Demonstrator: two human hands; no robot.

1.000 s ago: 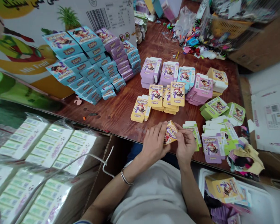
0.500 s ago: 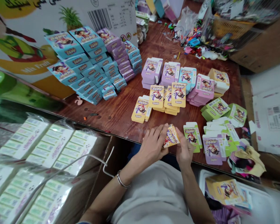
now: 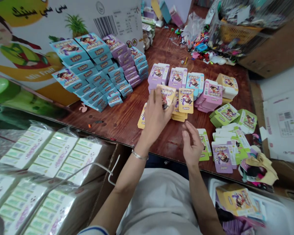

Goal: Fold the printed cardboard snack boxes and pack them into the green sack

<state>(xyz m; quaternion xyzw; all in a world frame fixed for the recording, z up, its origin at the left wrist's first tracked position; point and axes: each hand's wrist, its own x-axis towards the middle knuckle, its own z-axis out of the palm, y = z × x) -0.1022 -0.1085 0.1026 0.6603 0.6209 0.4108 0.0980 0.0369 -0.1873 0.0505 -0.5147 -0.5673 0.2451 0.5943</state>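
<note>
My left hand [image 3: 156,114] is closed around a yellow printed carton [image 3: 168,95], fingers at its left and thumb at its right. It hovers over, or rests on, the yellow carton stacks; contact is hidden. Beside it lies another yellow carton [image 3: 186,99] on top of a pile. The fingers of my left hand partly cover a yellow carton [image 3: 141,120] at the left. Near the table's front edge, my right hand [image 3: 193,145] is empty, its fingers loosely bent and apart. Just right of it lie flat green cartons [image 3: 205,147], partly hidden by the hand.
Blue boxes [image 3: 95,70] and purple boxes [image 3: 120,54] stand stacked at the left before a large printed carton [image 3: 122,23]. Purple carton piles [image 3: 159,73] are behind the yellow ones. Loose small coloured items [image 3: 203,47] lie at the back. Wrapped packs [image 3: 71,156] sit at lower left.
Both hands held a yellow box near the table edge. My left hand has moved forward to the yellow stacks with a yellow carton; my right hand has let go and opened.
</note>
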